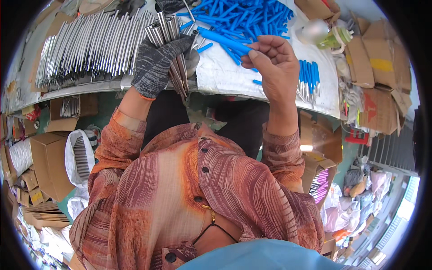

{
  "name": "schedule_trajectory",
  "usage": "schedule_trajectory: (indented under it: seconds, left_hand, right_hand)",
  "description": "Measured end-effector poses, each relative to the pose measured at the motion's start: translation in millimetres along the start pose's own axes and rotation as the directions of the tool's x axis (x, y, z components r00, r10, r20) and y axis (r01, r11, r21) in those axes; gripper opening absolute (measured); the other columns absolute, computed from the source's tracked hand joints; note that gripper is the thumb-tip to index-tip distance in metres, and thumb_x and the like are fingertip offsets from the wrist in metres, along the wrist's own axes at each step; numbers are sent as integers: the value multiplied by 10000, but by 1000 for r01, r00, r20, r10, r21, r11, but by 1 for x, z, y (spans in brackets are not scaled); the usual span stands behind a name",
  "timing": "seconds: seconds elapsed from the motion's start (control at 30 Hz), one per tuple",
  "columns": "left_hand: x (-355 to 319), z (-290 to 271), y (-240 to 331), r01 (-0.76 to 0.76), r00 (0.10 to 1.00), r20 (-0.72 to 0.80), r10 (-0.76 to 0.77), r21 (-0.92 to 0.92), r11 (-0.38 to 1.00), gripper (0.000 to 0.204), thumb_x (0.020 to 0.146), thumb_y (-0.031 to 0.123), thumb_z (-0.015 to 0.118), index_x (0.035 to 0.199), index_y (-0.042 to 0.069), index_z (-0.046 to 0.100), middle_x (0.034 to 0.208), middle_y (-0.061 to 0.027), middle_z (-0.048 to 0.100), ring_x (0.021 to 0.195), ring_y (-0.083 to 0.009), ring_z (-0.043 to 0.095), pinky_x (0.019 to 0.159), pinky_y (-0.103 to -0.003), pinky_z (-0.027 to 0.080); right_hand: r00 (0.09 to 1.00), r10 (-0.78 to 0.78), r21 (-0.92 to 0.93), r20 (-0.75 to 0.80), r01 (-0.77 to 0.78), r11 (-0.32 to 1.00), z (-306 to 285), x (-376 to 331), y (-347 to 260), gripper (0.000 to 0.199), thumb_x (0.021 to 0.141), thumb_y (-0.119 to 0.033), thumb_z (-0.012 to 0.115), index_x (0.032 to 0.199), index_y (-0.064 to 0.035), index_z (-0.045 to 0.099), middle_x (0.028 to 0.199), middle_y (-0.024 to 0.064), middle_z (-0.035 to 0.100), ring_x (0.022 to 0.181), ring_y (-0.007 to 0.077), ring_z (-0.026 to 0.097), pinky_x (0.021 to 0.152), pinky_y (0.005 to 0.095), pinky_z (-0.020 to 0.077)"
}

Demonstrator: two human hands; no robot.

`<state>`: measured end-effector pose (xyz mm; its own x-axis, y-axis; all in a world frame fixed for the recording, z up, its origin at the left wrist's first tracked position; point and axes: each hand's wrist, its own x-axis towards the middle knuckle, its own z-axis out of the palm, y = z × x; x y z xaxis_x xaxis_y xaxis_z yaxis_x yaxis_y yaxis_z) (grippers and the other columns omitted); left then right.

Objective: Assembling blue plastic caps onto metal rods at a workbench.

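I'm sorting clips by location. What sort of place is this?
Probably a small workshop for hand assembly: many metal rods lie in a long row, blue tubes are heaped nearby, and cardboard boxes stand around.

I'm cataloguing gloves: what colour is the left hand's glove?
The glove is dark grey with lighter flecks, clearest in the head view.

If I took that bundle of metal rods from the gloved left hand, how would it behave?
The bundle of metal rods is probably stiff, since the rods look straight. It may feel heavy for its size, with several metallic pieces packed together. It could also slip apart without the left hand, as no tie shows.
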<state>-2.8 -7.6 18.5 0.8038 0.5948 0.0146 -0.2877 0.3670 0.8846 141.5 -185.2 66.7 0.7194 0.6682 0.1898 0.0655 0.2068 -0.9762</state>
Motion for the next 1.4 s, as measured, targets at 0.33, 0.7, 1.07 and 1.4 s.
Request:
schedule_trajectory:
  seconds: [0.33, 0.7, 1.07, 1.4]
  left_hand:
    - [-3, -1, -1, 70, 997, -19, -69, 41, 997, 183, 785, 80, 646, 949, 0, 633, 847, -73, 649, 742, -165, 622, 663, -277, 511]
    - [12, -59, -26, 299, 932, -40, -360, -475, 827, 251, 756, 123, 613, 958, -22, 582, 849, -155, 628, 794, -271, 621, 765, -367, 520]
    - [16, -76, -20, 194, 971, -38, -238, -465, 864, 167, 766, 85, 610, 918, 20, 587, 847, -132, 636, 810, -254, 632, 825, -424, 513]
    - [8, -70, -15, 191, 958, -129, -255, -374, 907, 158, 765, 36, 631, 918, 24, 598, 834, -81, 629, 750, -214, 615, 731, -355, 524]
  right_hand:
    - [849, -514, -263, 124, 527, 808, 61, 23, -19, 210, 782, -7, 643, 976, 5, 563, 850, 95, 636, 719, 138, 630, 627, 245, 518]
    - [865, -224, -77, 448, 287, 955, 79, 44, 24, 317, 932, -186, 384, 763, -4, 581, 755, 60, 606, 702, 158, 574, 692, 281, 450]
    - [953, -284, -284, 106, 303, 910, 79, 39, 36, 266, 838, -303, 553, 844, -38, 563, 699, 87, 561, 673, 195, 558, 622, 328, 451]
    - [919, 378, -988, 115, 144, -49, -162, -4, 143, 313, 664, -209, 645, 968, -143, 610, 924, 118, 624, 881, 305, 606, 730, 430, 495]
